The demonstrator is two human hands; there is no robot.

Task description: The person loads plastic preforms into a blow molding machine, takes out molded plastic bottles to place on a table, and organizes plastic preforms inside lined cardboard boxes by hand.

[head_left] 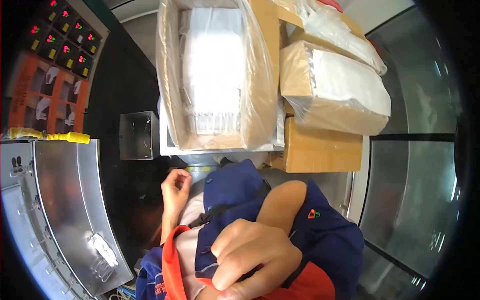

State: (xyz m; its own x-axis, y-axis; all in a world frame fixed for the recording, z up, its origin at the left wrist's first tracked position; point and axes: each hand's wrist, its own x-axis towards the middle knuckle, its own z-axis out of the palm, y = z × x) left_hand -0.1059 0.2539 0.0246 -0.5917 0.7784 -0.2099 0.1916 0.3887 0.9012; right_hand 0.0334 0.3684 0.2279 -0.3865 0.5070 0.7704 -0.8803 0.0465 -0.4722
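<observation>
Close to the camera, in front of my chest, my right hand (257, 257) is closed, its fingers curled. It overlaps the navy jacket (230, 187) and its red collar (175, 257); whether the fingers grip the cloth or anything else is hidden. Lower left of the open carton, my left hand (175, 194) is raised with fingers bent and thumb tip near the index finger. Nothing shows in that loose pinch. It is nearest to the dark machine surface (135, 200) and apart from the carton.
An open, plastic-lined carton (265, 60) holds white sheets and clear tube-like pieces (215, 122). More cartons (322, 147) are stacked to the right. A metal box (137, 136) stands left of it. A curved metal chute (65, 185) and a panel with red displays (65, 37) flank my left.
</observation>
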